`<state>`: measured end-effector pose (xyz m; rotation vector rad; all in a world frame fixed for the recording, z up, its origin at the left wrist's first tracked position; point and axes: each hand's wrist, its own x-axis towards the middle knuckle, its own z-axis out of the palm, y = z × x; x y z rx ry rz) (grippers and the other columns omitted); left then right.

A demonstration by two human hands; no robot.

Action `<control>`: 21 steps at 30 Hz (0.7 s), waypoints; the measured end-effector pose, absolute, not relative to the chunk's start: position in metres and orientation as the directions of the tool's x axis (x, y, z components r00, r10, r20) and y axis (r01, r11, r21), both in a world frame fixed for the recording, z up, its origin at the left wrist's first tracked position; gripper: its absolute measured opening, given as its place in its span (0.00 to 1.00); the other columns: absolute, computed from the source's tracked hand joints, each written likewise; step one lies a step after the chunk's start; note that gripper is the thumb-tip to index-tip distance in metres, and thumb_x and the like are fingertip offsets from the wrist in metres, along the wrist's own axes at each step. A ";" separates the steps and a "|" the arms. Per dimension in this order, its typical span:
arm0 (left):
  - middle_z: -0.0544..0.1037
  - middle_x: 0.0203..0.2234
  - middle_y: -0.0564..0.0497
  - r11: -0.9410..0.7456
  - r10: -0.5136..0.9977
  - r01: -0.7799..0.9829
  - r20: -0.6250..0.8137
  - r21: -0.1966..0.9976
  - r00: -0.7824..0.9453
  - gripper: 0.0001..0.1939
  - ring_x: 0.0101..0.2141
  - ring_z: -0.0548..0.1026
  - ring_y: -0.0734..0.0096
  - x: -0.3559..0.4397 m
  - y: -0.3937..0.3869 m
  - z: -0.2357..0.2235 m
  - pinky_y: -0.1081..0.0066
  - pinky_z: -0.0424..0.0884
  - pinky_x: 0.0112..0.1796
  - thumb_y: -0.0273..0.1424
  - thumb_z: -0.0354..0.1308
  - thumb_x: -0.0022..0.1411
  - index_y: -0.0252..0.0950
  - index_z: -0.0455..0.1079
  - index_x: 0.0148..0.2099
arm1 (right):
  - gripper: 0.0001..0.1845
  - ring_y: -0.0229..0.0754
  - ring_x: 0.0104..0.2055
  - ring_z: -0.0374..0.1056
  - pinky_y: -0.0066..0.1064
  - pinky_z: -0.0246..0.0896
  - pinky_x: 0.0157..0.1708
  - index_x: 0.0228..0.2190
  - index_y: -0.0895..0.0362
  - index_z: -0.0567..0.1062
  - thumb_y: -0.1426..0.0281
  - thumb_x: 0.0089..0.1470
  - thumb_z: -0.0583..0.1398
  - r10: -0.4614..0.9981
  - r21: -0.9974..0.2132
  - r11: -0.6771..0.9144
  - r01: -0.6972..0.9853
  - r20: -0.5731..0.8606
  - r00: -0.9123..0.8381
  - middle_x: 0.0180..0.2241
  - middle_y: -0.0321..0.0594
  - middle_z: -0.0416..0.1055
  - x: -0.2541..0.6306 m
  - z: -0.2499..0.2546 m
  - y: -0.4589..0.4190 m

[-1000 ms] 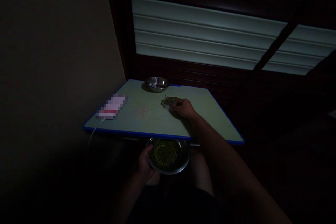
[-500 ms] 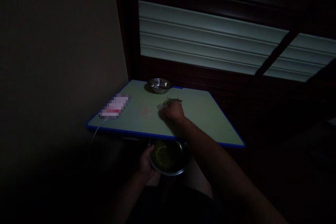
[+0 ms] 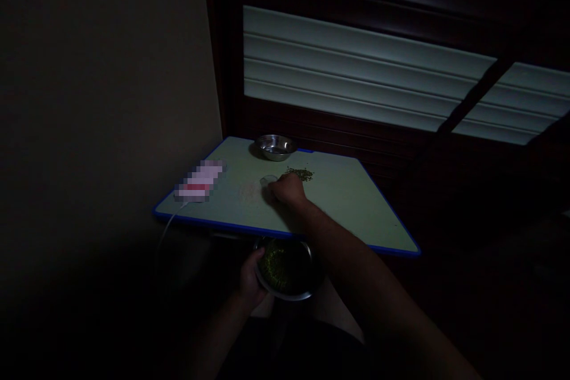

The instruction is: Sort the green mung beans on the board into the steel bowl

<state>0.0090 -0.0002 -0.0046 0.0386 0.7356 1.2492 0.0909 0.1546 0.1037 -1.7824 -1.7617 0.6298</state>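
Note:
Below the table's near edge, my left hand (image 3: 252, 279) grips the rim of a steel bowl (image 3: 294, 295) on its left side. Small green grains or beans (image 3: 275, 267) lie inside it, mostly toward the left. My right hand (image 3: 289, 189) is closed over the tabletop, holding a small clear dish-like piece (image 3: 268, 180); whether it is a scoop or a lid I cannot tell. Just beyond that hand lies a loose scatter of green-brown beans (image 3: 303, 174). To its left, a pale pinkish patch (image 3: 250, 191) shows on the surface.
The pale green table (image 3: 342, 208) has a blue edge. A second steel bowl (image 3: 275, 148) stands at its back. At the left lies a pixelated phone-like object (image 3: 200, 181) with a white cable (image 3: 167, 225). A wall and a dark slatted door (image 3: 356, 65) enclose the far side.
My right hand has drawn back slightly from the scattered beans with the clear piece, uncovering more of them. My left hand keeps its hold on the bowl. The view has shifted a little.

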 end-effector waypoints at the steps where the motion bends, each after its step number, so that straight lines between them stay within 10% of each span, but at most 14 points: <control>1: 0.82 0.25 0.42 0.348 0.866 -0.845 -0.484 0.407 0.123 0.11 0.39 0.79 0.51 0.009 0.000 -0.005 0.55 0.70 0.48 0.30 0.55 0.55 0.29 0.77 0.32 | 0.06 0.41 0.24 0.69 0.27 0.58 0.22 0.19 0.60 0.74 0.69 0.40 0.61 0.998 -0.701 0.011 0.713 0.049 0.033 0.22 0.48 0.75 0.093 0.103 0.156; 21: 0.83 0.28 0.42 0.344 0.842 -0.825 -0.536 0.448 0.060 0.11 0.43 0.78 0.51 0.009 -0.001 -0.003 0.54 0.70 0.49 0.29 0.54 0.56 0.30 0.77 0.32 | 0.06 0.36 0.23 0.61 0.31 0.57 0.27 0.21 0.56 0.70 0.68 0.38 0.63 0.953 -0.905 0.300 0.302 0.295 -0.062 0.19 0.34 0.68 0.203 0.105 0.188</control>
